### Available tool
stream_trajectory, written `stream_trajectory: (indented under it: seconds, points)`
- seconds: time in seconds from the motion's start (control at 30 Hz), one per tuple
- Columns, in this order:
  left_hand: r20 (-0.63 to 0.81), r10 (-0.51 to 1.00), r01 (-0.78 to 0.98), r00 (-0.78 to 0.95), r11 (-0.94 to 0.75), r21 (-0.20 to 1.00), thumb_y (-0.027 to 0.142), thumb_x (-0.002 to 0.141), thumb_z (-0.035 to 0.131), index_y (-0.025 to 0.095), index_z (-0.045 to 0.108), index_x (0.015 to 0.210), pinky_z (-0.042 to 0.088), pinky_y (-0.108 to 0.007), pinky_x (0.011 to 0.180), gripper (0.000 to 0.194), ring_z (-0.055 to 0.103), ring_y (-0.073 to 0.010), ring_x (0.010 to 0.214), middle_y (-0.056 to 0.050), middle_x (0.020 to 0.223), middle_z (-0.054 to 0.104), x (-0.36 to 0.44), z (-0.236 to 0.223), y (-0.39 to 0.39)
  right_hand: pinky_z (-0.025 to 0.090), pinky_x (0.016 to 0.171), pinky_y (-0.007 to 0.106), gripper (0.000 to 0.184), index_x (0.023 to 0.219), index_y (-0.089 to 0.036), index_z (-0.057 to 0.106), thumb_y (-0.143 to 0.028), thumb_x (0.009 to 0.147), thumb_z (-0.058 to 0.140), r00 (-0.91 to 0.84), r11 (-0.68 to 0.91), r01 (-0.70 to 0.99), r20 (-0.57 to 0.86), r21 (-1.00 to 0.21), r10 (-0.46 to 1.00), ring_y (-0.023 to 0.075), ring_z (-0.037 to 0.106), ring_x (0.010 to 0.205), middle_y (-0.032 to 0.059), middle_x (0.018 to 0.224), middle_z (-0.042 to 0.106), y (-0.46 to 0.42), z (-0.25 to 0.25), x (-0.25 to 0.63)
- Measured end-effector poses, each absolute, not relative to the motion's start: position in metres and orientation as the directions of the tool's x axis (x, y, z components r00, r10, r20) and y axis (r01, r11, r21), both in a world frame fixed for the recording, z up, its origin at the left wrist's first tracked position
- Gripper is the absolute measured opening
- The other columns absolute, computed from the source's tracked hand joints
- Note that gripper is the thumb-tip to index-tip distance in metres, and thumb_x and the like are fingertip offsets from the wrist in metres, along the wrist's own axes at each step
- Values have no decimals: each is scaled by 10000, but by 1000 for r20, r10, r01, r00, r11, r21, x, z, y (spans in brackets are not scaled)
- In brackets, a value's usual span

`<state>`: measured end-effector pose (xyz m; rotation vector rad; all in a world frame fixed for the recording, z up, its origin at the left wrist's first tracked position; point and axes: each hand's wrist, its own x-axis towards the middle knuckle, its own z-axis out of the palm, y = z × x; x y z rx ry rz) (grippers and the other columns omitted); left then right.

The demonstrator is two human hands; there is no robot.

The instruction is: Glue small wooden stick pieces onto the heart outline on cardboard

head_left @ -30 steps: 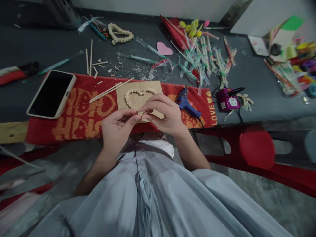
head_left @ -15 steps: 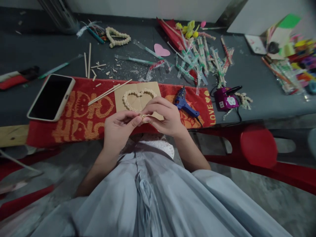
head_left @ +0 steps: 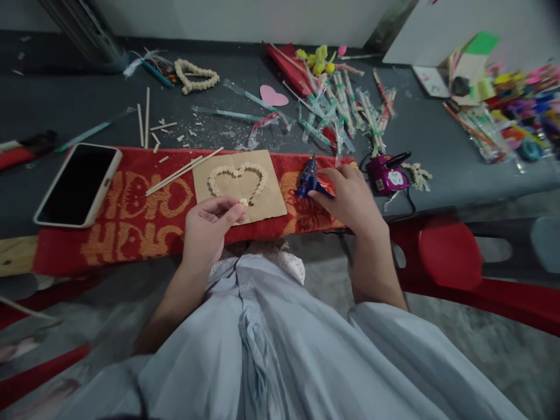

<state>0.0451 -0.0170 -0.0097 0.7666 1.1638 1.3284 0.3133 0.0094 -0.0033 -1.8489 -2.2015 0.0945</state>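
Note:
Between its thumb and forefinger, my left hand (head_left: 213,224) pinches a small pale piece (head_left: 243,203), mostly covered by the fingertips. It is at the front edge of a heart-shaped outline of small cream pieces (head_left: 262,181), which lies on a creased brown cardboard square (head_left: 273,201). To the right, my right hand (head_left: 352,195) has its thumb and fingers around the handle of a blue glue gun (head_left: 310,175). The gun's nozzle points away from me over the red towel (head_left: 175,233). My palm and fingers hide much of the handle.
Two thin sticks (head_left: 184,172) cross the towel beside a phone (head_left: 79,184). Farther back are cut stick bits (head_left: 164,125), another cream heart frame (head_left: 196,76), a pink paper heart (head_left: 273,95) and wrapped sticks (head_left: 345,105). A purple device (head_left: 388,175) with a cord stands at right.
My right hand has left the small piece and moved right to the glue gun. My left hand keeps its pinch. The whole view has shifted slightly.

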Motion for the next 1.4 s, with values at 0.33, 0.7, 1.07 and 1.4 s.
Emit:
stream_trajectory:
  seconds: [0.33,0.7,1.07,1.4]
  points:
    - [-243,961,-355,-132,183,917,334,448,957,184,716,630,567,-209,548,337,633,-98,517,14,592,686,57,-4,-17,493,911,487,388,1205,-134,577,-400,924,567,-2,1,977,-4,-213,1000,368,618,1063,202,1115,646,12,-26,320]
    - [-233,965,-352,-119,178,919,362,427,968,154,699,646,563,-195,546,404,635,-91,502,15,574,682,66,-2,-16,510,705,380,416,1001,-204,575,-591,865,511,240,-44,594,126,-803,963,205,583,726,50,828,639,13,-35,348]
    - [-351,935,-481,51,331,812,354,503,946,156,676,714,536,-167,566,395,623,-71,567,20,622,673,70,2,-13,470,447,329,480,686,-263,505,-694,894,476,44,57,140,64,-988,997,163,542,482,-13,555,581,-34,-31,309]
    - [-331,938,-494,99,336,802,349,543,936,152,684,720,520,-182,584,365,614,-79,601,-4,667,684,67,6,-16,490,483,332,502,689,-237,575,-587,977,357,-202,180,134,151,-975,968,172,567,531,25,614,619,-51,-24,300]
